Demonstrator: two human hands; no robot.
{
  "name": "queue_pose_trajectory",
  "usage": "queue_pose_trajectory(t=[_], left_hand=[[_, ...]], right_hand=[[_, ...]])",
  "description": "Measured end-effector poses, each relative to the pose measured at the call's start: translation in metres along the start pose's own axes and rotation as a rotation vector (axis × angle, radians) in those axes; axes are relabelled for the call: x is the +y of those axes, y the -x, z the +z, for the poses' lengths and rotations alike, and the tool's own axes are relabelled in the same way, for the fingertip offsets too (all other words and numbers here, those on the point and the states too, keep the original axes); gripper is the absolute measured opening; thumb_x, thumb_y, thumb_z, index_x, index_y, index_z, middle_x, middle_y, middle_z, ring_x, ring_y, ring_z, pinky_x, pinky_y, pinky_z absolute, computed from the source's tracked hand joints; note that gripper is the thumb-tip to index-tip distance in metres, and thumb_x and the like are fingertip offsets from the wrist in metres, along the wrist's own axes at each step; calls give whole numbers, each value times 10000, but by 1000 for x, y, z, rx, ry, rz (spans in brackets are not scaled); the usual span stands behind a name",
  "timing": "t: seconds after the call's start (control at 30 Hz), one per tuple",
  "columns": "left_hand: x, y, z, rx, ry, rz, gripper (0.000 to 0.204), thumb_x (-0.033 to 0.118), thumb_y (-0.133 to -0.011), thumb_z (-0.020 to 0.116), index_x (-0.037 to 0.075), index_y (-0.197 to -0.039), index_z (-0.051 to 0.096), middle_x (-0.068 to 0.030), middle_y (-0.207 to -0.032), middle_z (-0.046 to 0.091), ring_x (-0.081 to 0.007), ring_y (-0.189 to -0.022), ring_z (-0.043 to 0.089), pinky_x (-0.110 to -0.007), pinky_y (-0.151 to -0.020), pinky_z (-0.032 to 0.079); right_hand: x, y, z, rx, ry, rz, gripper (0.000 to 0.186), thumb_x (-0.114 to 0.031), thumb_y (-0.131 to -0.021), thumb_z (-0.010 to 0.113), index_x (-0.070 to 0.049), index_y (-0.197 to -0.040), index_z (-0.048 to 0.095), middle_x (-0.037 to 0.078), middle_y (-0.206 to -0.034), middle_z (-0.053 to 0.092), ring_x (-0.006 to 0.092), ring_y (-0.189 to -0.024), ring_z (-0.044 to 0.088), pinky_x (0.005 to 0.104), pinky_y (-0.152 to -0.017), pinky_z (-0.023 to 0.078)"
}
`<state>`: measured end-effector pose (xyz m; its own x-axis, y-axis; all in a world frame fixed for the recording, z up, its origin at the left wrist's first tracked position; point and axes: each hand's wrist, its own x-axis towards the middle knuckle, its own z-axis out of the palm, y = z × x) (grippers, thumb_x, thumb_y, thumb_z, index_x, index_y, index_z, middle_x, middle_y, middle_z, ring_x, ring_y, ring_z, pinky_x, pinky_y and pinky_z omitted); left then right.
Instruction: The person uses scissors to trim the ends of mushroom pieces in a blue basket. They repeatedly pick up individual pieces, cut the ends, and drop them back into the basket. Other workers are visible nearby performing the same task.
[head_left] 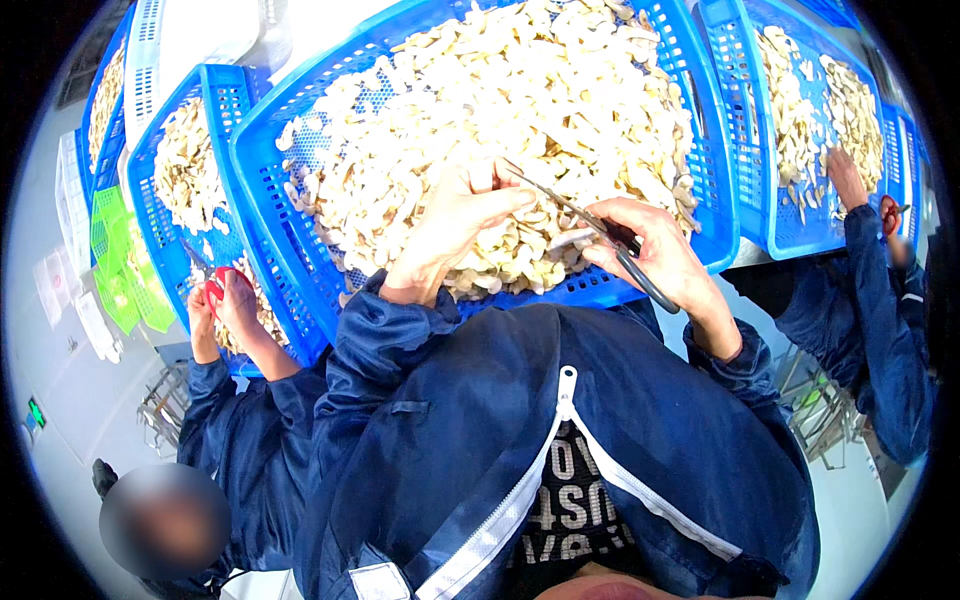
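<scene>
Over a large blue perforated crate (330, 308) heaped with pale mushroom slices (500, 90), both my hands are at work. My right hand (655, 250) grips black-handled scissors (575, 208), whose blades point up and left toward my other hand. My left hand (455, 220) is closed in a pinch by the blade tips. What it pinches is mostly hidden by the fingers and blends with the pale slices behind. Below the scissors' pivot, beside my right fingers, more slices lie in the crate.
At left, a co-worker's hands (235, 305) hold red-handled scissors over a smaller blue crate (215, 90) of slices. At right, another co-worker's hand (846, 178) reaches into a blue crate (745, 130); red-handled scissors (889, 214) are beside it. Green baskets (125, 265) stand far left.
</scene>
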<state>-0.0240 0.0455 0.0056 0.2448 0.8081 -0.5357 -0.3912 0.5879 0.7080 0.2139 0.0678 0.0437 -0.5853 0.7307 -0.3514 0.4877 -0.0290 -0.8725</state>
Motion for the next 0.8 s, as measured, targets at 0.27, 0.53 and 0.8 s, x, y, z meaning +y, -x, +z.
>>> queue_pose_trajectory(t=[0.27, 0.53, 0.8], left_hand=[[-10, -5, -12, -139, 68, -23, 76, 65, -812, 654, 29, -797, 589, 3, -621, 496, -63, -503, 399, -196, -467, 297], [16, -28, -50, -324, 215, 169, 266, 204, -816, 644, 31, -1004, 573, -121, -879, 610, -181, -682, 578, -251, -529, 441], [44, -128, -59, 454, -917, 496, 344, 337, -815, 662, 84, -1047, 681, -25, -737, 642, -157, -640, 601, -265, -591, 479]], right_hand=[[-4, 10, -10, -42, -163, 196, 232, -160, -781, 725, -1, -937, 659, -2, -616, 524, 55, -536, 436, 223, -484, 353], [7, 8, -28, 101, -116, -6, 403, -189, -734, 747, -4, -1063, 604, 41, -856, 530, 110, -742, 495, 246, -655, 414], [11, 9, -23, 132, -45, 18, 390, -186, -757, 741, -1, -1068, 595, 64, -886, 543, 134, -741, 501, 262, -658, 423]])
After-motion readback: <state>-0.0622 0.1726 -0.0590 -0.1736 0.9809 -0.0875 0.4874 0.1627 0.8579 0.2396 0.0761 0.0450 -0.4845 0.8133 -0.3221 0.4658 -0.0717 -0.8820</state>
